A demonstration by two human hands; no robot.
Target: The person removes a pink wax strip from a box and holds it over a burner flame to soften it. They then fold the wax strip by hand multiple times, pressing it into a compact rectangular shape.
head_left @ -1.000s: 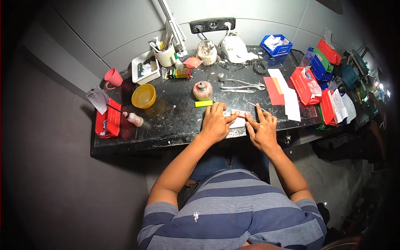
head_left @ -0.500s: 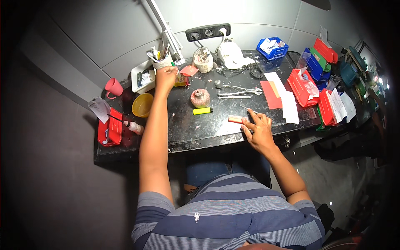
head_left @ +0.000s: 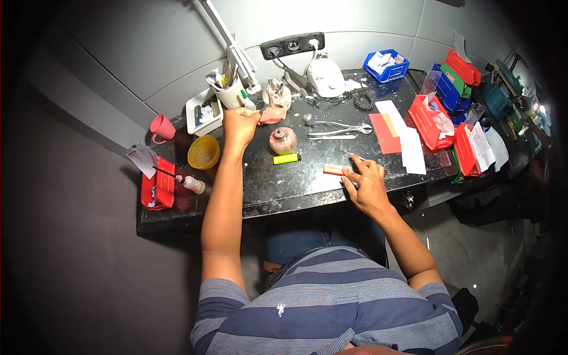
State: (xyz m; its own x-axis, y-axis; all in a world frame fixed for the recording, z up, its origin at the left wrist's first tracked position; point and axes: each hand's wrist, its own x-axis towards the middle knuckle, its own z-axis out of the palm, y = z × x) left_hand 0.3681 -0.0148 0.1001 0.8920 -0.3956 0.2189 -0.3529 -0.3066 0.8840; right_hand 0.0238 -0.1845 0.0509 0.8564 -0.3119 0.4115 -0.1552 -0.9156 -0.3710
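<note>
My left hand (head_left: 239,127) reaches to the back left of the bench, fingers closed at the edge of a pink wax-like sheet (head_left: 274,113). The grip itself is partly hidden. Near the front edge, my right hand (head_left: 370,183) has curled fingers around a thin metal instrument (head_left: 345,151), whose tip points away to the left. Its fingertips also touch a small block (head_left: 333,170), pale on top and red along the front. Left of that lie a yellow-green lighter (head_left: 286,158) and a round pink-stained burner-like bottle (head_left: 283,142).
Pliers (head_left: 337,128) lie mid-bench beside red and white papers (head_left: 412,151). Red bins (head_left: 431,123) line the right; a blue bin (head_left: 386,65) stands behind. At left are a yellow bowl (head_left: 203,152), a pink cup (head_left: 161,128) and a white tray (head_left: 201,113). A lamp arm (head_left: 228,35) rises behind.
My left hand has come slightly nearer and to the right, and the pink sheet has shifted nearer too. The yellow-and-red box beside that hand no longer shows. My right hand stays in place.
</note>
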